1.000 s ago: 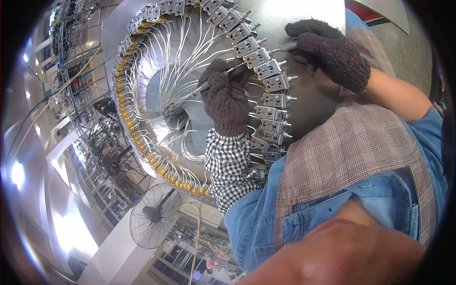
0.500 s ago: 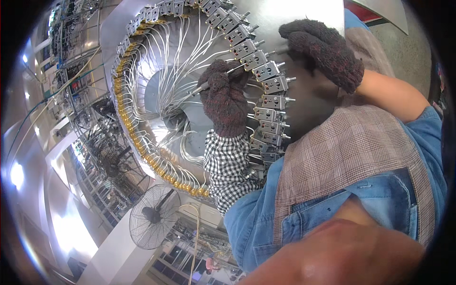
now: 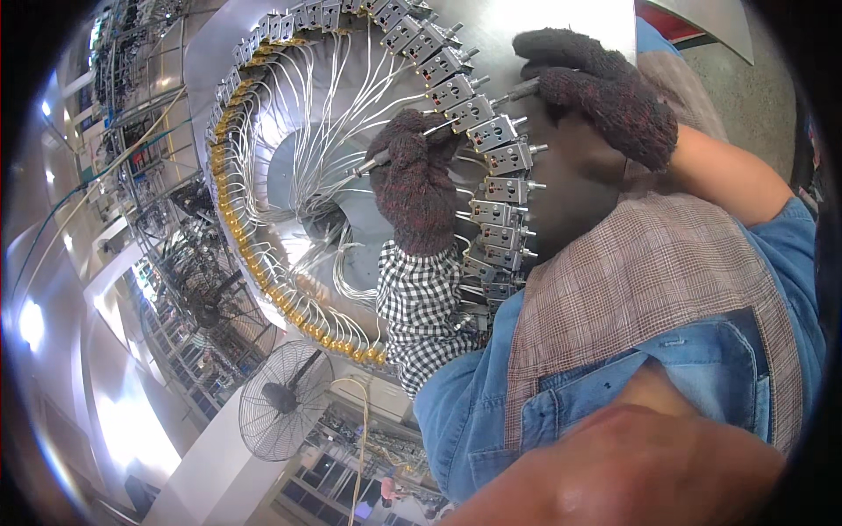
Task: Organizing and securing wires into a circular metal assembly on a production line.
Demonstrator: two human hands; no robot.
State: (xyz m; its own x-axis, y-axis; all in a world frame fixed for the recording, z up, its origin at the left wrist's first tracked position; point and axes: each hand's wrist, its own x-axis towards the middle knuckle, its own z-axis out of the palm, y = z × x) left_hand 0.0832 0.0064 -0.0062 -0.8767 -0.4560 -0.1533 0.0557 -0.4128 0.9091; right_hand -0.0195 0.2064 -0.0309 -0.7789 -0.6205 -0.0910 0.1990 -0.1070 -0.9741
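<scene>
Small silver metal boxes (image 3: 506,159) with short shafts pointing outward stand along the rim of a round metal table (image 3: 368,206). My left hand (image 3: 412,180), in a dark knitted glove and checkered sleeve, is closed around a slim screwdriver (image 3: 375,162). Its thin shaft reaches the inner side of one box (image 3: 471,112); the exact contact at the tip is too small to tell. Outside the ring, my gloved right hand (image 3: 605,92) pinches a grey rod-like piece (image 3: 524,88) in line with that box's shaft. The glove hides part of this piece.
White wires (image 3: 307,114) run from the rim to the table's centre. Brass-coloured fittings (image 3: 254,263) line the far left of the ring. A standing fan (image 3: 281,394) and metal racks (image 3: 149,158) are beyond the table. My plaid apron (image 3: 631,272) is close to the near rim.
My right hand has shifted slightly, and the grey piece between its fingers shows more clearly. My left hand and the screwdriver have hardly moved.
</scene>
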